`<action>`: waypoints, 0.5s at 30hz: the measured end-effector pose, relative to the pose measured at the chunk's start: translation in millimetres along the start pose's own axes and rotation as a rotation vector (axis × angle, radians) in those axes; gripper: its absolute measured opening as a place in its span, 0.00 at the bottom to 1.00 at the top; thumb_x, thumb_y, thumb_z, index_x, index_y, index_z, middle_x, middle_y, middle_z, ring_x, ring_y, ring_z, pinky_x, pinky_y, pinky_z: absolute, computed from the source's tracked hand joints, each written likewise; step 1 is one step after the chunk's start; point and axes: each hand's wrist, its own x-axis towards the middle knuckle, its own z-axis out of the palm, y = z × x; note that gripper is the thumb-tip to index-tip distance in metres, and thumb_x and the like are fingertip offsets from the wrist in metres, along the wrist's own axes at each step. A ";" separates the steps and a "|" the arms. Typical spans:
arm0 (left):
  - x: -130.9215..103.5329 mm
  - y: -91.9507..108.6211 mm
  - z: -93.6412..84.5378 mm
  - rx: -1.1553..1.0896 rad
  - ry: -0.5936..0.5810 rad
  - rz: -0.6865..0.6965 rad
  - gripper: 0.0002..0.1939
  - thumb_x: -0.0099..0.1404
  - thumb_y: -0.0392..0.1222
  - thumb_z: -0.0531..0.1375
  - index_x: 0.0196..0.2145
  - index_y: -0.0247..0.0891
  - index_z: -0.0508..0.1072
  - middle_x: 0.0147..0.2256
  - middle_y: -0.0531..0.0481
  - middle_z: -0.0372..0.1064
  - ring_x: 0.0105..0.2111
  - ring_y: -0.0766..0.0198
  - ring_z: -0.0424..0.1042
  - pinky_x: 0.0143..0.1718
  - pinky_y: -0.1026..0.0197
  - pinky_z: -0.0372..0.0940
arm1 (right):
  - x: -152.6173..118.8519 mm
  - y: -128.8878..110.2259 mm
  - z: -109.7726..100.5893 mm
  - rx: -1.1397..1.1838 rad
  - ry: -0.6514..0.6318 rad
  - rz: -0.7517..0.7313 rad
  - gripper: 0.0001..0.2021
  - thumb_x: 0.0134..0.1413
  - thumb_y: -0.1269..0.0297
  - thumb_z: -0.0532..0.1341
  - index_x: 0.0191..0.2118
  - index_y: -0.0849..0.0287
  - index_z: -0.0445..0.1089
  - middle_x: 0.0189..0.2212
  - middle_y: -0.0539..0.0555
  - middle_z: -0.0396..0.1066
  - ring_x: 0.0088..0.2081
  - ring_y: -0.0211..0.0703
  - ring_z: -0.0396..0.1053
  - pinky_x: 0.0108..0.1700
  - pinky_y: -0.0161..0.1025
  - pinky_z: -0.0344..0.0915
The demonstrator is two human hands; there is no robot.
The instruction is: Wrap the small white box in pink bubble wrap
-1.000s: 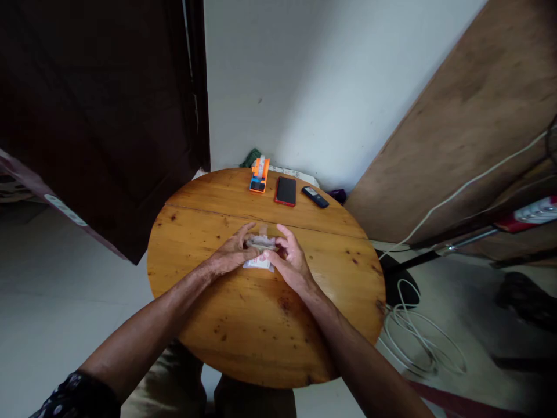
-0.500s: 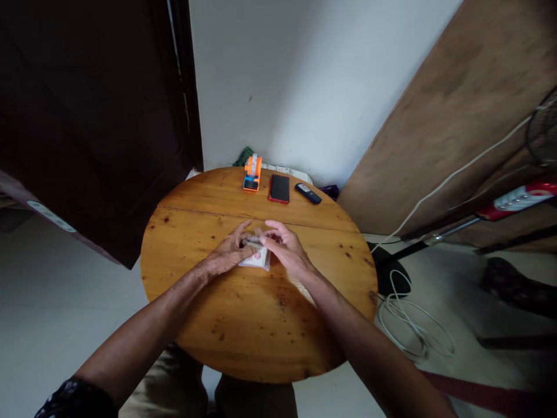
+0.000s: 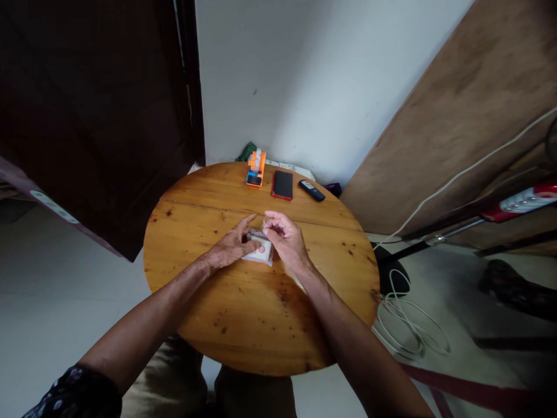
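Note:
A small white packet (image 3: 262,251) with a pinkish-red print lies on the round wooden table, wrapped in clear plastic. My left hand (image 3: 232,244) rests over its left side, with the thumb pressed on top and the fingers along the far edge. Just above the packet's far right corner is my right hand (image 3: 285,235), thumb and fingers pinched together. A bit of clear plastic film (image 3: 263,225) shows at those fingertips, though its exact shape is hard to make out.
Along the table's (image 3: 209,203) far side are an orange and blue tape dispenser (image 3: 256,169), a red-edged phone (image 3: 282,185) and a dark handheld device (image 3: 311,190). A white wall stands behind. A white cable (image 3: 404,325) coils on the floor at right.
My right hand has lifted slightly up and away from the packet, its fingers now pinched closer together. My left hand stays on the packet. The view has shifted a little.

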 end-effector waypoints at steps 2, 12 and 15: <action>-0.6 0.7 0.6 -0.013 -0.007 0.001 0.53 0.55 0.46 0.69 0.70 0.38 0.46 0.49 0.41 0.71 0.41 0.62 0.70 0.43 0.59 0.63 | -0.2 -1.6 0.9 0.013 -0.007 -0.010 0.20 0.51 0.64 0.62 0.51 0.55 0.70 0.32 0.48 0.71 0.33 0.39 0.69 0.43 0.40 0.68; 1.8 1.7 -0.5 0.091 0.043 -0.022 0.44 0.56 0.45 0.68 0.67 0.36 0.55 0.47 0.43 0.73 0.38 0.64 0.70 0.40 0.61 0.63 | -5.7 -3.4 2.4 0.005 -0.001 -0.004 0.18 0.51 0.67 0.60 0.49 0.53 0.71 0.31 0.48 0.70 0.32 0.38 0.69 0.38 0.38 0.68; 3.2 1.6 -1.0 0.105 0.049 -0.002 0.41 0.57 0.45 0.67 0.65 0.36 0.59 0.48 0.42 0.73 0.41 0.62 0.72 0.43 0.60 0.64 | -9.8 -4.7 1.2 -0.022 -0.047 -0.038 0.17 0.51 0.67 0.58 0.48 0.53 0.72 0.31 0.48 0.70 0.29 0.36 0.69 0.34 0.36 0.68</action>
